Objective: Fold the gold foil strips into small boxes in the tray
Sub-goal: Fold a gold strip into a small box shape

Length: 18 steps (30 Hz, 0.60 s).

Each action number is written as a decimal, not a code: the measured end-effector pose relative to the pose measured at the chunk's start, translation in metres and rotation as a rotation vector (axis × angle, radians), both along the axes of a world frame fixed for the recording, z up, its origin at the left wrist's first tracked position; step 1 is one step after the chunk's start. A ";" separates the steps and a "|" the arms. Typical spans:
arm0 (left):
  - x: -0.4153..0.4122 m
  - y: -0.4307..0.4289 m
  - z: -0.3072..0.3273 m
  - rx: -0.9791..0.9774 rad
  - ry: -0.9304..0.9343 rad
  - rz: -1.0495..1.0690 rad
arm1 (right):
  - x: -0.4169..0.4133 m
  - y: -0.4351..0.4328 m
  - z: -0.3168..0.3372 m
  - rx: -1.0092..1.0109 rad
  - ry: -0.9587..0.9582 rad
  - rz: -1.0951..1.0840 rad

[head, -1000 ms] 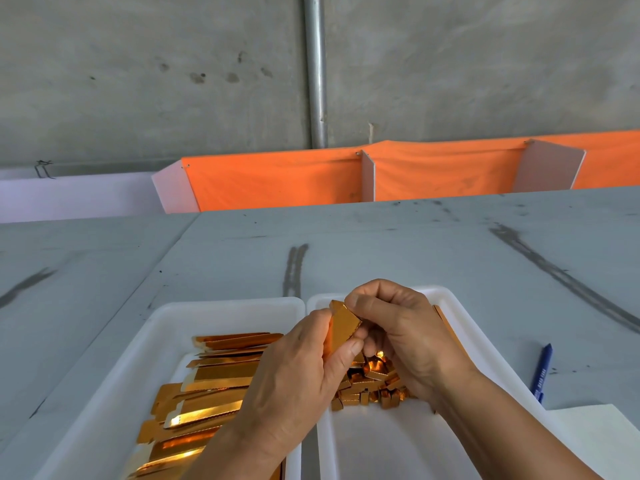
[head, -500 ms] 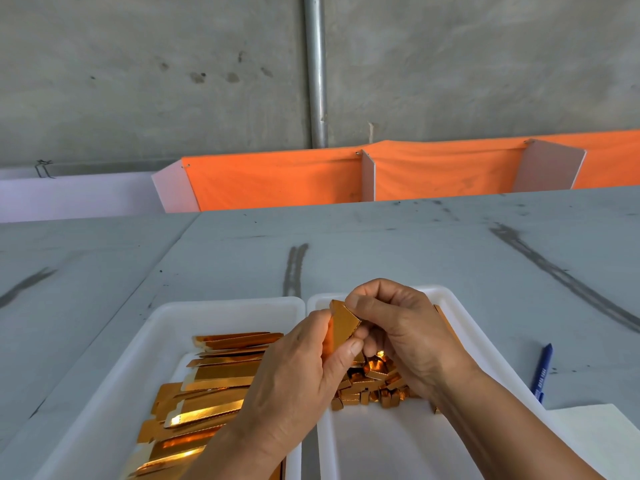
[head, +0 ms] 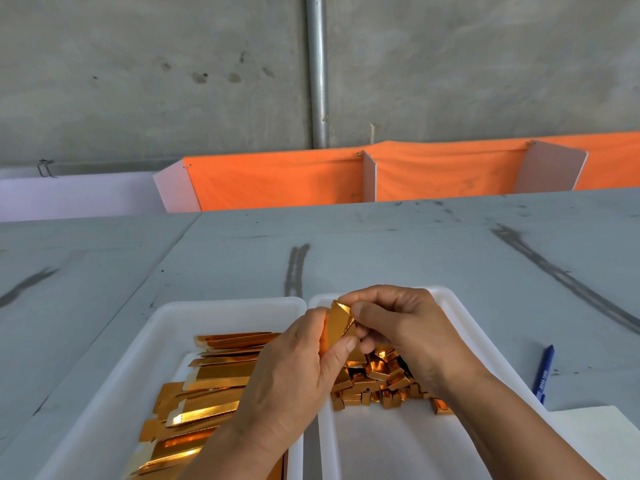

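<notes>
You hold the half-folded gold foil strip (head: 337, 323) upright above the gap between the two trays, your left hand (head: 287, 372) pinching its lower part and your right hand (head: 405, 330) pinching its top corner with curled fingers (the strip's bottom end is hidden behind your left thumb). Your left hand covers part of the flat gold strips (head: 207, 386) heaped in the left white plastic tray (head: 138, 358), which is cut off at its near end. Your right wrist hides some of the small folded gold boxes (head: 377, 379) in the right white plastic tray (head: 460, 327), and a blue pen (head: 544, 374) lies on the grey table (head: 381, 244) to the right.
</notes>
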State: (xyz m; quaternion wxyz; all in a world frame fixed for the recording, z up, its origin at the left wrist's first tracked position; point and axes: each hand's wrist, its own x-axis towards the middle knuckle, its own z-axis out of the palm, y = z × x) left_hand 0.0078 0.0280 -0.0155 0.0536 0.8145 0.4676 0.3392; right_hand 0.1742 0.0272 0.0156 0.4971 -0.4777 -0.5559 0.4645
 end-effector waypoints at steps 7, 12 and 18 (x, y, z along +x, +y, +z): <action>0.001 0.000 0.001 0.030 0.020 0.046 | -0.003 -0.001 -0.001 0.033 0.009 -0.026; -0.001 0.000 0.004 0.049 0.032 0.041 | -0.003 -0.001 0.001 -0.043 0.175 0.006; -0.001 0.000 0.004 0.044 0.045 0.037 | -0.004 -0.004 0.001 -0.007 0.090 -0.035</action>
